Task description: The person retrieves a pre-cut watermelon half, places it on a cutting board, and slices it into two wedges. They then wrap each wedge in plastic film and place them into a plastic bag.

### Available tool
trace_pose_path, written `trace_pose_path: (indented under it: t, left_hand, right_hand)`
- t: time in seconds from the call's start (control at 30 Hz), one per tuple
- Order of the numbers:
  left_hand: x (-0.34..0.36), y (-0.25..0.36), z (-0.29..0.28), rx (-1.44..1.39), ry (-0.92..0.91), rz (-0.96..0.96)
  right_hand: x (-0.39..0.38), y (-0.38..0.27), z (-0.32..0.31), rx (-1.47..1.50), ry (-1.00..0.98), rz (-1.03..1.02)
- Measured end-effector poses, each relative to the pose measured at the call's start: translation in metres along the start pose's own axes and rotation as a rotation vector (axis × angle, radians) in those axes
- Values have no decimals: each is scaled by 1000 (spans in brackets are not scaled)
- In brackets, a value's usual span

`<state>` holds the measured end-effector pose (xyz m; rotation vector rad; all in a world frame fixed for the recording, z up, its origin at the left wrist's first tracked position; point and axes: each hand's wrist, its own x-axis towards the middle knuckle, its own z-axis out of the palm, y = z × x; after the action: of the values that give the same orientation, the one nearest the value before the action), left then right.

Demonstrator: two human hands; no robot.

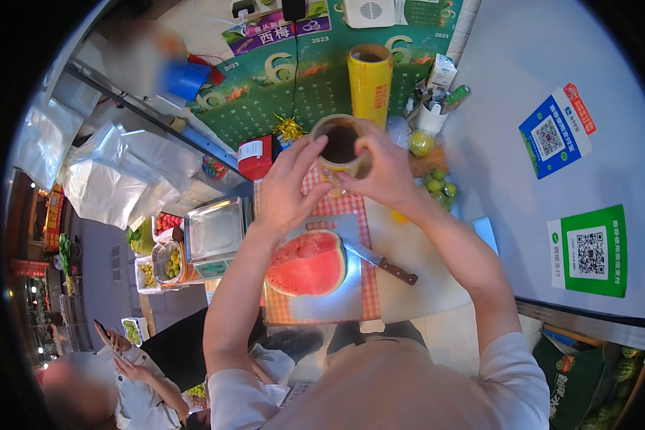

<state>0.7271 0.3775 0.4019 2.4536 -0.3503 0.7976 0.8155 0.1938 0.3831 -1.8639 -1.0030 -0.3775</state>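
Both my hands are on an upright roll of cling film (336, 165), its dark hollow core facing up. My left hand (288, 185) grips its left side, and my right hand (388, 166) grips its right side. Below it, a cut piece of watermelon (307, 266) lies with its red flesh up on a board over a checkered cloth (371, 295). Just right of the melon lies a knife (381, 264), handle toward the near right. Behind the roll stands a taller yellow roll of film (370, 87).
A red printer-like device (258, 159) and a scale with a metal tray (216, 228) stand to the left. Green fruit (439, 188) and a white cup of small items (431, 117) are at the right. Plastic bags (122, 172) hang left. A person (140, 380) holds a phone at lower left.
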Motion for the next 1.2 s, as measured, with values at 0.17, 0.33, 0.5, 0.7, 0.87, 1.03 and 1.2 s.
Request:
trace_pose_path:
  t: [0.17,0.33,0.5,0.7,0.87,1.03,1.2]
  left_hand:
    - [-3,-52,-19,239,-170,-157]
    - [-12,-88,-26,319,-4,-332]
    - [-2,-79,-26,324,-80,-284]
    - [3,-70,-32,312,-193,-328]
    - [3,-64,-35,280,-11,-275]
    - [49,-13,-38,168,6,-168]
    - [78,7,-4,104,-55,-139]
  right_hand:
    - [37,27,52,187,-204,100]
    - [110,82,7,-504,198,-22]
    - [82,106,-1,-428,135,186]
    - [-38,64,2,-247,77,-123]
    - [3,66,6,-207,119,-141]
    - [113,117,4,-430,-33,253]
    - [145,138,-4,-351,-49,332]
